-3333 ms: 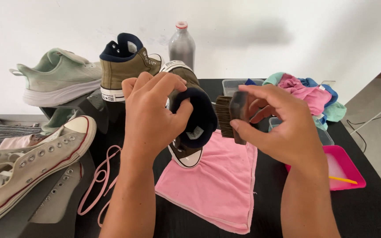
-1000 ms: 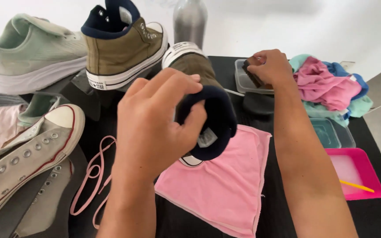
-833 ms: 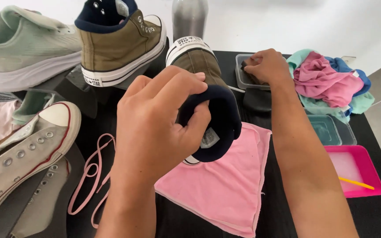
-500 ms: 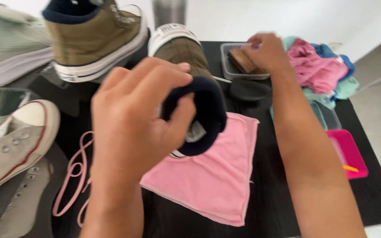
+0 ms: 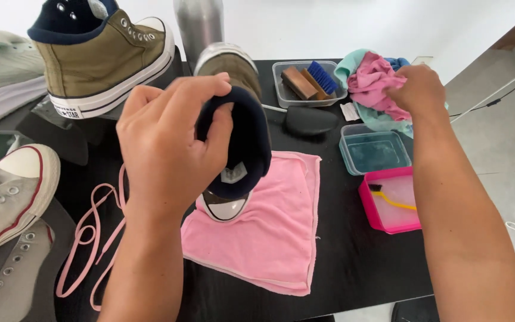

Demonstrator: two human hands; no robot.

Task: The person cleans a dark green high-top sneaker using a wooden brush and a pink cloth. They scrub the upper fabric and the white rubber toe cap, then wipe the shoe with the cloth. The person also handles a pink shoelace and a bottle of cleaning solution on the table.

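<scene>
A single head-worn camera looks steeply down from close above the dark surface (image 5: 353,262), facing the white wall at 12 o'clock; both forearms enter from 6 o'clock, filling the foreground.

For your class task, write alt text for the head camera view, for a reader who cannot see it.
A person's left hand grips the navy collar of an olive high-top shoe standing heel-down on a pink cloth, while the right hand touches a pile of coloured rags. Other sneakers, pink laces and small tubs sit on the black table.
</scene>
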